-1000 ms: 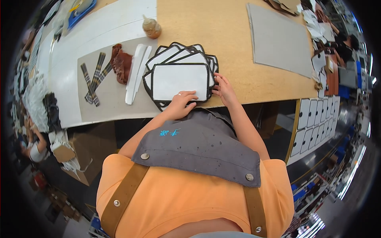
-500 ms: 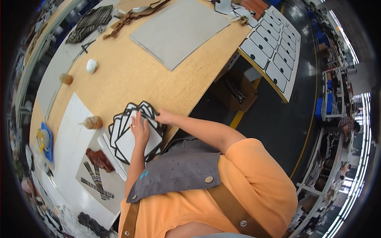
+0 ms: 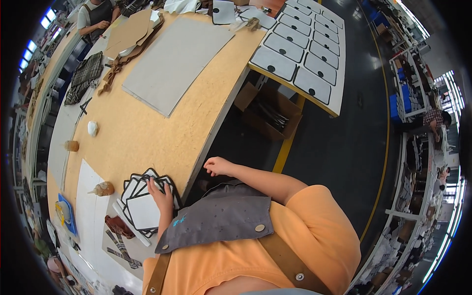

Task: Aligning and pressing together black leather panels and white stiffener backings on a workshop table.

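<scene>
A fanned stack of white rounded panels with black edging (image 3: 143,208) lies on the near corner of the table. My left hand (image 3: 161,194) rests on the stack's right side, fingers stretched out and pressing on the top pieces without gripping them. Past the table edge, over the floor, my right hand (image 3: 219,166) hangs in the air with its fingers curled in. Nothing shows in it, and it is apart from the stack.
A light wooden table (image 3: 147,130) carries large grey sheets (image 3: 177,59), a glue bottle (image 3: 103,189), brown leather pieces (image 3: 119,226) and plaid strips (image 3: 120,248). Beyond its right edge stand a board with rows of panels (image 3: 314,61) and an open cardboard box (image 3: 269,115). A co-worker (image 3: 96,18) is at the far left.
My right hand has left the stack's edge and moved right, out past the table. My left hand stays on the stack. The whole view has turned, shifting the table leftward.
</scene>
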`<state>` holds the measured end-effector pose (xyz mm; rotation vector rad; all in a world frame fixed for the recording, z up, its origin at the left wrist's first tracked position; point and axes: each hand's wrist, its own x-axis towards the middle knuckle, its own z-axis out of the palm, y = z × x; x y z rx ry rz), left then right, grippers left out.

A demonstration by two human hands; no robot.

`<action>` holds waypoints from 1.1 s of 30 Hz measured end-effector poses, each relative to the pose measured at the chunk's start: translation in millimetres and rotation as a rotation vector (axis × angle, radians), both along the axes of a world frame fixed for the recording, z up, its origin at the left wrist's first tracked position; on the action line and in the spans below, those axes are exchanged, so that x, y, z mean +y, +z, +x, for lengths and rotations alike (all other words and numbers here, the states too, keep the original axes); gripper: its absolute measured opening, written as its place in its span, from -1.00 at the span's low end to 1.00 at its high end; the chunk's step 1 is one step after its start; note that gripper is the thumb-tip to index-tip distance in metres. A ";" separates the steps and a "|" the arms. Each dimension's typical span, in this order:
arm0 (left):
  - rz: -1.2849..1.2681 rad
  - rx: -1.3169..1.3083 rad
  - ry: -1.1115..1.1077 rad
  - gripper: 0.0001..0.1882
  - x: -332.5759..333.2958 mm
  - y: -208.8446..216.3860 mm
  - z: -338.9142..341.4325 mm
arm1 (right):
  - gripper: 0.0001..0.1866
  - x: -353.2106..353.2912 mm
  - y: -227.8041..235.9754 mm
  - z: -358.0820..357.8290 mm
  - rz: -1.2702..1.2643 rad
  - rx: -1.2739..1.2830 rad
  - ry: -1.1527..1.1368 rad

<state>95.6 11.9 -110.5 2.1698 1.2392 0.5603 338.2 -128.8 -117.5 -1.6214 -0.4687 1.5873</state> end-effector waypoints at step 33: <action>-0.152 -0.056 -0.370 -0.68 69.5 23.8 286.3 | -0.73 64.6 29.1 356.4 0.198 -0.252 -0.571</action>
